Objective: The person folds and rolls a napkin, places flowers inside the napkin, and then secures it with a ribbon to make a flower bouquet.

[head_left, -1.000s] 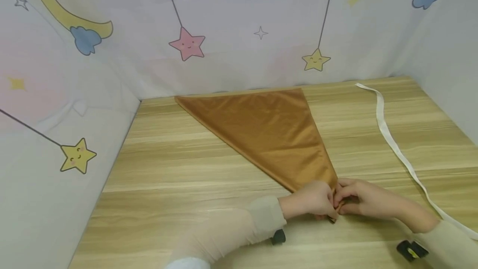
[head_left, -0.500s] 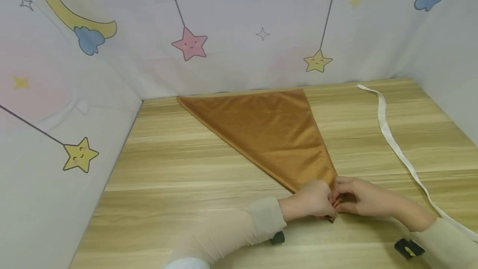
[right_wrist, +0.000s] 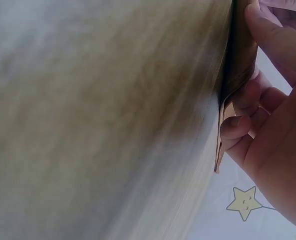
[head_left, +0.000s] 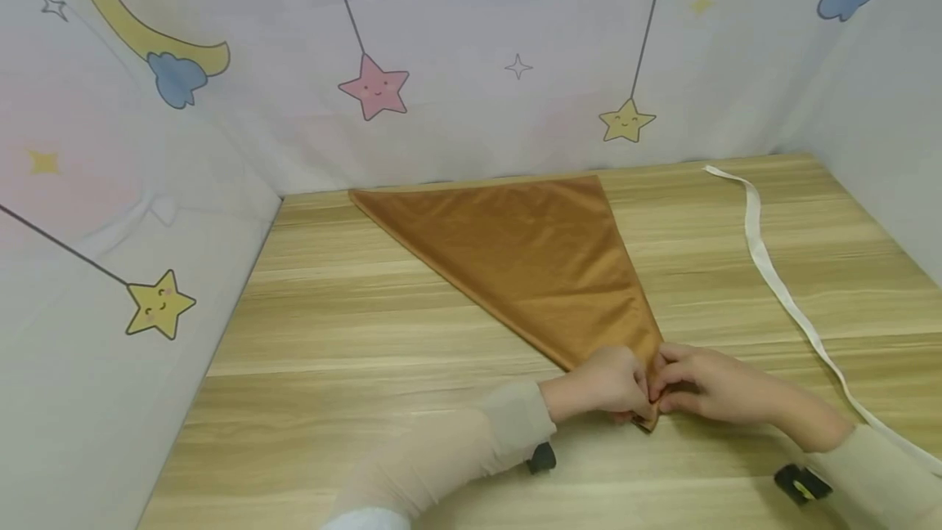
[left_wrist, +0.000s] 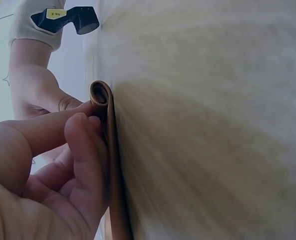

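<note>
A brown satin cloth [head_left: 530,268], folded into a triangle, lies on the wooden table with its narrow corner toward me. Near that corner my left hand [head_left: 611,381] pinches the cloth. My right hand [head_left: 717,384] grips the cloth's right edge just beside it, thumb and fingertips curled in. Seen end-on in the left wrist view, the cloth's edge [left_wrist: 101,94] is rolled into a small coil at the fingertips. In the right wrist view a fold of cloth [right_wrist: 240,60] runs along the right fingers. A small folded tip sticks out below both hands.
A long white ribbon [head_left: 780,289] runs down the right side of the wooden table [head_left: 353,301]. Pale fabric walls [head_left: 456,39] with stars and moons enclose the back and sides. Black wrist cameras sit below the left sleeve [head_left: 540,458] and the right sleeve [head_left: 846,452].
Both hands have shifted slightly up and left along the corner. More of the folded tip shows below the fingers. The rest of the cloth and the ribbon stay in place.
</note>
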{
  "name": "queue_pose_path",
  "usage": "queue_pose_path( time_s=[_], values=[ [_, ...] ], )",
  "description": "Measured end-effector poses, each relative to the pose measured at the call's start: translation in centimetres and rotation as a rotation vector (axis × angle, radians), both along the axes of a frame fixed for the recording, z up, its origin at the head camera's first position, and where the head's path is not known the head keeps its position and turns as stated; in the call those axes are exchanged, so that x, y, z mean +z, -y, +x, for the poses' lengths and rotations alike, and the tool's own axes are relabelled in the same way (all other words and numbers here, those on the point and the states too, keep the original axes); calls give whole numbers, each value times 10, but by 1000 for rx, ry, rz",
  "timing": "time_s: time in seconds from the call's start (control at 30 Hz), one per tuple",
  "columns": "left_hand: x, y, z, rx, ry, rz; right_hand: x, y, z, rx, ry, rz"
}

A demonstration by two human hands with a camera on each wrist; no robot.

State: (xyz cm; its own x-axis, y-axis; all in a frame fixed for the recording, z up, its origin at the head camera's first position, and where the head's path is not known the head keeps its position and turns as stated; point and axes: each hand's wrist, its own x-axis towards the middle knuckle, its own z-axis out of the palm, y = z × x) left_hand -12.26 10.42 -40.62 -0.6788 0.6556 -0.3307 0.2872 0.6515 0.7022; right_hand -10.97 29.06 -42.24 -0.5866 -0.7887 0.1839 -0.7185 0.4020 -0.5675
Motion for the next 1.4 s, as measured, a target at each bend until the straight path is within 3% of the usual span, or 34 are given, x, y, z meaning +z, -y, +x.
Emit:
queue_pose_path(
  time_s=[0.67, 0.87, 1.07, 1.17, 1.27, 1.4],
  values=[
    [1, 4, -5, 72, 123, 30, -2, 7, -7, 15, -145, -41],
    [2, 4, -5, 75, 25, 5, -4, 10, -11, 25, -180, -40],
    [2, 2, -2, -21, -252, -107, -2, 15, -14, 25, -190, -25],
    [0, 2, -1, -55, -341, -137, -2, 16, -15, 12, -208, -12],
    [0, 3, -2, -56, -320, -122, -1, 17, -15, 6, -205, -26],
    [2, 6, -5, -9, -167, -95, 1, 18, -14, 20, -170, -48]
  ],
)
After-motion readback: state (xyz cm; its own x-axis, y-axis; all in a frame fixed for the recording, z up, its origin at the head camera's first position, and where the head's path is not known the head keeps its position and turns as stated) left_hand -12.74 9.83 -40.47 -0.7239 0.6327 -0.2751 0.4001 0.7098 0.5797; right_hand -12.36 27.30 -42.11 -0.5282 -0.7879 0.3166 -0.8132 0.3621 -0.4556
